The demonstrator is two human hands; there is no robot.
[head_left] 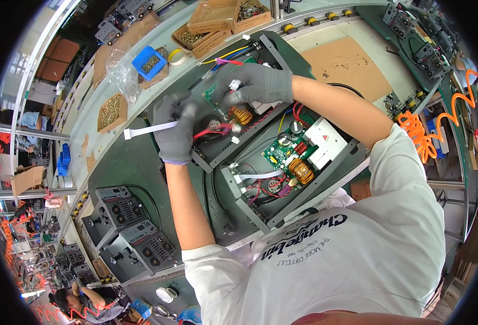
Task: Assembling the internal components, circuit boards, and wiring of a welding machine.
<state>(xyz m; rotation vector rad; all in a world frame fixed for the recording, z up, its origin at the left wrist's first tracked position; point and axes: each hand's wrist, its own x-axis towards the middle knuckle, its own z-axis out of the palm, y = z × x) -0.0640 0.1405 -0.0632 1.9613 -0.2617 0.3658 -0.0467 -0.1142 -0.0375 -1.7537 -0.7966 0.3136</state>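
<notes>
My left hand (175, 130), in a grey glove, is closed on a flat white ribbon cable (151, 130); a white plug at the cable's free end points left. In a matching glove, my right hand (260, 85) is closed with a small white connector (234, 84) at its fingertips. Both hands are over the far open metal chassis (233, 146), which holds a green board, a copper coil (241, 115) and red wires. Nearer me lies a second open chassis (274, 221) with a green circuit board (276, 154), a copper toroid coil (301, 170) and a white panel (324, 142).
A blue bin (148, 63) of screws, a carton of small parts (112, 112), a tape roll (177, 56) and stacked cardboard trays (213, 17) stand beyond the green mat. Finished-looking grey units (144, 245) sit at lower left. Orange coiled hose (415, 138) hangs at right. Another person (82, 300) works at lower left.
</notes>
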